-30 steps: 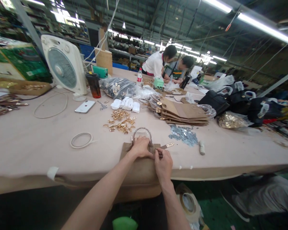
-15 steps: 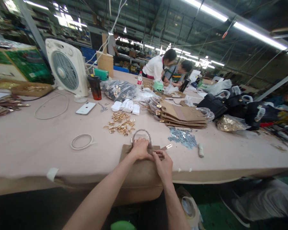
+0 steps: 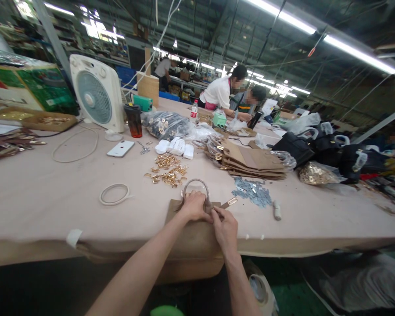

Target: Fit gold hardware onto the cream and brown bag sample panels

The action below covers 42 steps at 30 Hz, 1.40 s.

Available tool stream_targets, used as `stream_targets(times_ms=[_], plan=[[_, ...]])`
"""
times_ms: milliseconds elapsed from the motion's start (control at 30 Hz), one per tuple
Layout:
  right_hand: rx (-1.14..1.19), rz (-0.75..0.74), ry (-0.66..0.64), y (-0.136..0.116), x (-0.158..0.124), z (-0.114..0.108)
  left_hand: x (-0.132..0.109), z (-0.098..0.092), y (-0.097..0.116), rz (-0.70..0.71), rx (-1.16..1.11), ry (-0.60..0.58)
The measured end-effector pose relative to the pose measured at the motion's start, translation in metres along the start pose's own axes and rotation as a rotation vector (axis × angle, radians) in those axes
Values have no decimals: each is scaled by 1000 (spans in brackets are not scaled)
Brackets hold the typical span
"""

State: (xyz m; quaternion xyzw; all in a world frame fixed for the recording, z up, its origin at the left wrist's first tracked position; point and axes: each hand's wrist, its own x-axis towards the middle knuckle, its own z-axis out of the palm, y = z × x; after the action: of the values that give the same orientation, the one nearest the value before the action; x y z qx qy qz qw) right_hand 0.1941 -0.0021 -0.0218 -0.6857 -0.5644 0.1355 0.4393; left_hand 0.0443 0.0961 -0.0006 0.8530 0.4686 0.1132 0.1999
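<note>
A tan leather bag (image 3: 192,239) lies flat at the table's near edge, its wrapped handle (image 3: 196,183) looping away from me. My left hand (image 3: 194,206) rests on the bag's top edge with its fingers curled down, pressing it. My right hand (image 3: 224,224) sits just to the right, fingers pinched at the base of a narrow strap with a gold tip (image 3: 229,202) that sticks out to the right. What the pinch holds beyond the strap is hidden.
Loose gold fittings (image 3: 167,169), a tape ring (image 3: 114,194), silver parts (image 3: 252,191), a stack of tan panels (image 3: 250,161), a white phone (image 3: 120,148), a dark cup (image 3: 134,120) and a fan (image 3: 98,93) lie on the beige table (image 3: 36,193). Black bags (image 3: 319,147) sit right. Two people work at the far end.
My right hand has crept slightly up along the strap toward the left hand. The left hand stays on the bag. The view has shifted a little.
</note>
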Motion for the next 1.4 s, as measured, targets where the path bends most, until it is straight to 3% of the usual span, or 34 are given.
stream_targets(times_ms=[233,467,633,767,867,1200,1400], plan=[[-149,-11,-67,-2,11,-3,-1,-3,3,-20,8,-13],[-97,36,-175,-4,21,-10,-1,-2,2,-33,-10,4],[-78,56,78,10,16,-13,-7,1,-2,3,-44,40],[152,150,-76,23,18,-7,-10,4,-5,25,-68,71],[143,116,-155,22,23,-4,-11,8,-6,32,-76,91],[176,155,-113,8,27,1,-5,11,-8,18,-121,135],[111,156,0,15,27,8,-16,9,-3,109,-158,332]])
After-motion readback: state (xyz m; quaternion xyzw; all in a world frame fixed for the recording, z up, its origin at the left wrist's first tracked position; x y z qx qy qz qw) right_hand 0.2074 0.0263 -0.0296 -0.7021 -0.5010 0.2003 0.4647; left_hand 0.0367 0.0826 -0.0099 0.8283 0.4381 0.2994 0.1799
